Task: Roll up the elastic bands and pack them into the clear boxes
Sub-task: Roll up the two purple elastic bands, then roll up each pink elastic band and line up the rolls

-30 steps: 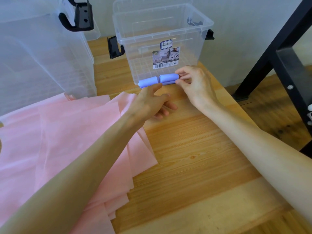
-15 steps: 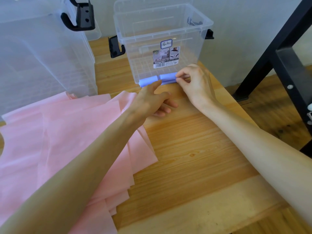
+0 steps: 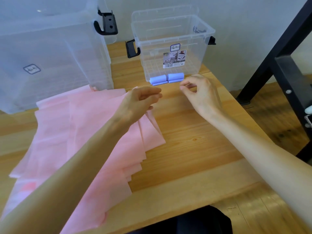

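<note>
Two hands, left (image 3: pixel 140 102), right (image 3: pixel 200 93), loosely curled, holding nothing

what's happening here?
A person is rolling elastic bands for packing. A rolled blue band lies on the wooden table against the front of the small clear box, not inside it. Both the left hand and right hand hover near it, holding nothing. Pink bands lie flat, unrolled.

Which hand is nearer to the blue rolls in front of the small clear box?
Right. The right hand is just below the right end of the blue rolls; the left hand is lower, farther away.
</note>
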A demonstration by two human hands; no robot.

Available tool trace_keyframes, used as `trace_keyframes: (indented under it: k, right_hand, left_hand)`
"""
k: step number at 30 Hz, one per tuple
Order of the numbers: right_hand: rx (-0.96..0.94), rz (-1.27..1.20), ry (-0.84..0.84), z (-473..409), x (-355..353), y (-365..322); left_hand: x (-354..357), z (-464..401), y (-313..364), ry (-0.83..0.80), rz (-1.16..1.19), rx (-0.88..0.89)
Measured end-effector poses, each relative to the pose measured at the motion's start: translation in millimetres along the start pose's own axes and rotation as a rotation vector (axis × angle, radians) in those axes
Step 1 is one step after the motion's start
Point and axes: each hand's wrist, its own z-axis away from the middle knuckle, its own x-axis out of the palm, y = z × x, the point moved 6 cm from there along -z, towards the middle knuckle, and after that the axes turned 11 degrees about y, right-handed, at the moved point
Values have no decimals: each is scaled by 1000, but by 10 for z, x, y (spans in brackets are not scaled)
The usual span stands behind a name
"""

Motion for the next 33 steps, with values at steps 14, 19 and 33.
trace_keyframes:
  k: [14, 19, 33]
  right_hand:
    - [-79, -115, -221, 843, 113, -955]
    - [-101, -169, -312, 1143, 163, -1209]
    - [-119, -152, -426, 1575, 298, -1232]
  left_hand:
    - [-1223, 998, -285, 244, 1, -12]
    - [-1630, 1442, -487, 383, -199, 28]
    - [-1600, 1802, -688, 349, -415, 127]
